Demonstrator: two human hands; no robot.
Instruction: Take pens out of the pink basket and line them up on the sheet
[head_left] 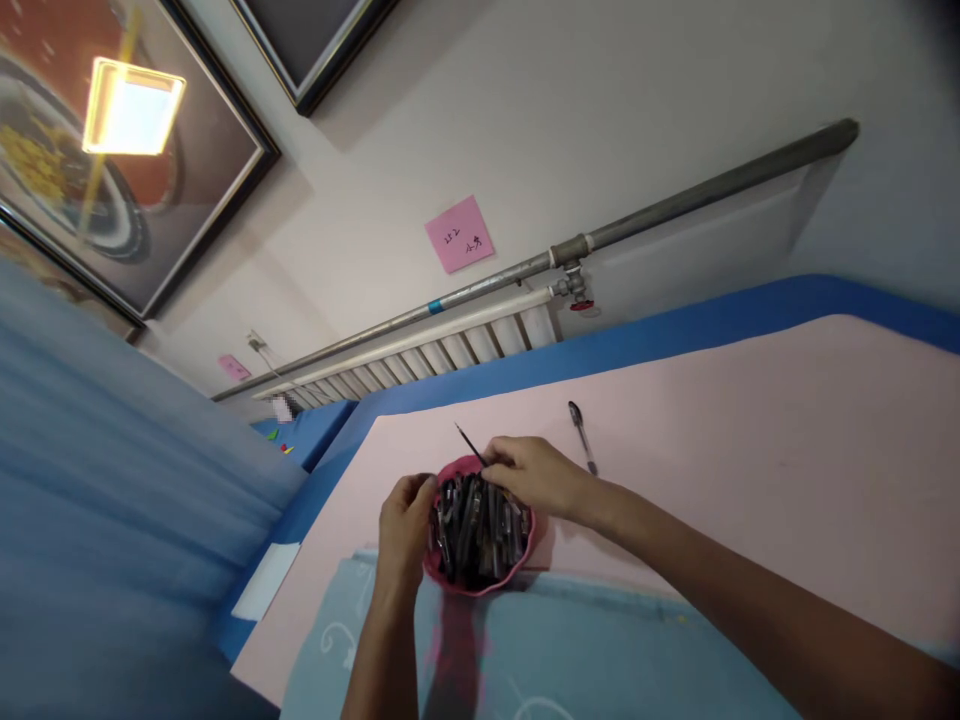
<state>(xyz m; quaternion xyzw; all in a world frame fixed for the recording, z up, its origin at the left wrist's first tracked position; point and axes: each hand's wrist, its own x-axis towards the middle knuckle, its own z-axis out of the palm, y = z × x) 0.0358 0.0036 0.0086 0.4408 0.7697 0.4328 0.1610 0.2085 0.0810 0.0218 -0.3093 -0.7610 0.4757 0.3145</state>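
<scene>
A pink bowl [525,562] full of several dark pen parts stands on the pink table [750,440]. My left hand [403,525] grips the bowl's left rim with curled fingers. My right hand [534,474] hovers over the bowl's far rim, its fingers pinched on a thin dark pen refill [470,443] that points up and to the left. A pen [582,436] lies on the table just beyond my right hand.
A light blue patterned cloth [600,660] covers the near table edge under the bowl. The table has a blue border [675,335]. Behind it run a radiator [450,350] and a pipe [675,205]. A pink note [459,234] hangs on the wall.
</scene>
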